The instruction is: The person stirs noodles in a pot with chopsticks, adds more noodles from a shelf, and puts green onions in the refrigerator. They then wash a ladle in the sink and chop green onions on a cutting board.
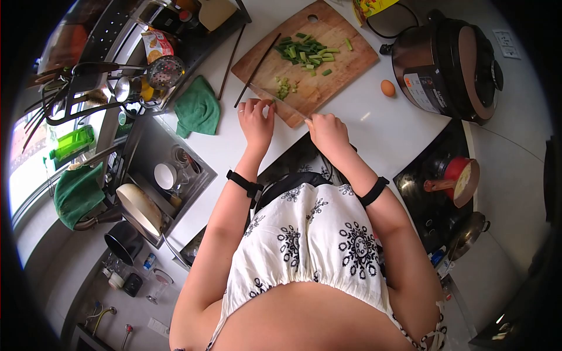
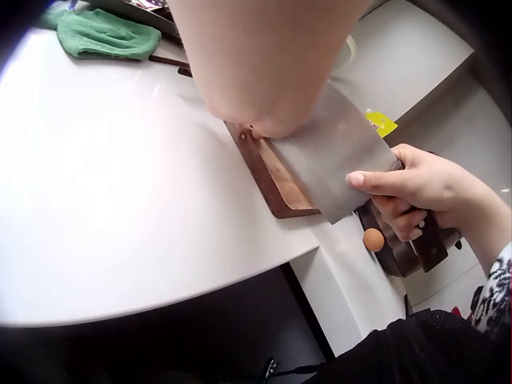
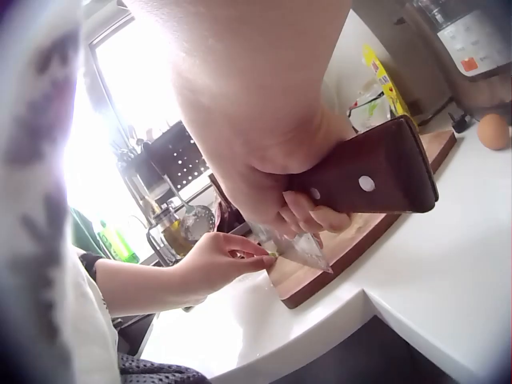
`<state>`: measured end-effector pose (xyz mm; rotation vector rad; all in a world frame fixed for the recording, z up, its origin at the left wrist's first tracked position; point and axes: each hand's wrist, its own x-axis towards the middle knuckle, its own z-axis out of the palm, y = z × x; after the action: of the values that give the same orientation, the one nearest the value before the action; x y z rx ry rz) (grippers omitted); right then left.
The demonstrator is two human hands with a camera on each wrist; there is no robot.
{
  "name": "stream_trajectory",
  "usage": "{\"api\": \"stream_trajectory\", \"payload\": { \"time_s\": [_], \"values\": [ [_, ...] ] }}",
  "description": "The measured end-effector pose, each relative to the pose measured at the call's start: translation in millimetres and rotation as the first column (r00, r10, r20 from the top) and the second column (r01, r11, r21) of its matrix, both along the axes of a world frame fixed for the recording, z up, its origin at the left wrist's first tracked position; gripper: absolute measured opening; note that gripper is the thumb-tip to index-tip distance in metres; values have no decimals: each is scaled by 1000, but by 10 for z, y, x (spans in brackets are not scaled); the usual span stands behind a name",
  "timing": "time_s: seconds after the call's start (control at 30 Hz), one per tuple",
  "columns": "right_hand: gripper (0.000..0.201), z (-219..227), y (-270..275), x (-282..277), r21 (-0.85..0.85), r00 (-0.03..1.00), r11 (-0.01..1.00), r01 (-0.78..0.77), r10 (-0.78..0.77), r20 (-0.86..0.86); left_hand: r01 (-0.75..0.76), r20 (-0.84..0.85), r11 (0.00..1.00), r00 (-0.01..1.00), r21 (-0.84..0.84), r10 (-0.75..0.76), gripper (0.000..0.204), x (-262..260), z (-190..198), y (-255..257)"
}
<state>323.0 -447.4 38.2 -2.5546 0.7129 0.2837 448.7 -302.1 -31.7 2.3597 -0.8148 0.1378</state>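
My right hand (image 1: 329, 133) grips the brown riveted handle (image 3: 376, 176) of a cleaver, thumb laid against its broad grey blade (image 2: 340, 156). The blade stands over the near left corner of a wooden cutting board (image 1: 333, 93). At that corner my left hand (image 1: 257, 121) has its fingers bent beside the blade. In the right wrist view, my left thumb and fingers pinch a small pale-green piece of scallion (image 3: 274, 255), mostly hidden by the fingertips. Small pale scallion bits (image 1: 285, 89) lie just past the blade, and a pile of longer green scallion pieces (image 1: 304, 51) lies farther back.
A dark chopstick (image 1: 257, 70) lies across the board's left edge. Left of it are a green cloth (image 1: 199, 108) and a sink (image 1: 196, 187) with dishes. To the right sit an egg (image 1: 387, 88), an electric pressure cooker (image 1: 445, 67) and a red pan (image 1: 459, 178) on the stove.
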Motion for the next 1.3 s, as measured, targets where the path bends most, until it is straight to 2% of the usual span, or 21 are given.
{"api": "stream_trajectory", "payload": {
  "time_s": [0.17,0.23,0.37,0.43,0.57,0.7,0.77,0.8,0.87,1.0,1.1,1.23,1.3],
  "values": [
    [28,8,18,-9,-1,999,999,39,-39,38,10,8,1000,1000,-12,-9,11,46,-48,-19],
    [28,33,-2,9,84,993,992,97,-102,54,20,10,1000,1000,-23,-20,11,63,-55,-50],
    [26,113,-38,5,95,987,989,116,-126,98,28,-7,999,1000,-25,-28,10,126,-53,-150],
    [25,192,-65,-38,118,961,978,174,-195,197,25,-21,999,999,-27,-25,8,151,-52,-218],
    [26,267,-194,-189,180,924,941,285,-320,210,-18,-60,996,998,-84,13,4,192,-5,-292],
    [28,204,-391,-401,218,876,879,425,-460,145,-42,-64,994,997,-100,36,5,296,75,-335],
    [28,183,-471,-472,225,858,877,424,-468,212,33,0,988,999,-151,-34,7,352,122,-407],
    [28,201,-496,-498,224,858,878,423,-468,211,32,-1,988,999,-151,-33,7,364,144,-462],
    [28,268,-526,-543,233,836,846,479,-521,174,150,-13,983,988,-104,-152,11,355,179,-599],
    [26,241,-539,-621,252,819,830,498,-545,179,228,-54,969,971,-96,-234,17,322,202,-868],
    [26,269,-512,-664,248,816,841,481,-533,225,250,-48,965,966,-76,-254,19,290,184,-1003],
    [26,290,-513,-733,283,814,819,499,-555,172,246,-83,969,965,-29,-248,22,314,8,-1091],
    [26,294,-512,-749,295,809,802,519,-573,133,239,-46,971,970,13,-238,25,349,-12,-1101]
  ]
}}
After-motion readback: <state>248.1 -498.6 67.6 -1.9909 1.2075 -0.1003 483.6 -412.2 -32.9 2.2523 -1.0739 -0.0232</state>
